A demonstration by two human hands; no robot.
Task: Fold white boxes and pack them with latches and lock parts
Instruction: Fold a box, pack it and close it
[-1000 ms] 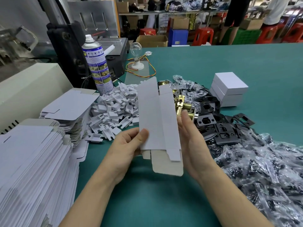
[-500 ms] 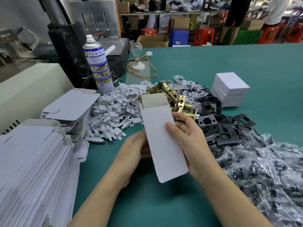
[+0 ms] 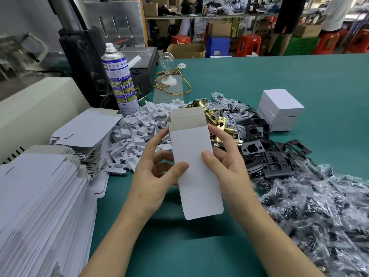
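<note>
A white cardboard box is held upright above the green table, its far flap raised so the grey inside shows. My left hand grips its left side, thumb on the front face. My right hand grips the right side, thumb on the front and fingers behind. Behind the box lies a heap of brass latches. Black lock plates spread to the right. Two stacks of flat white box blanks fill the left.
A pile of small white inserts lies beside a spray can. Two closed white boxes are stacked at the back right. Bagged parts cover the right. A beige machine and a light bulb stand at the back.
The flat blank has been opened into a box shape and turned so its white face points at me. My left thumb has come round onto the front face.
</note>
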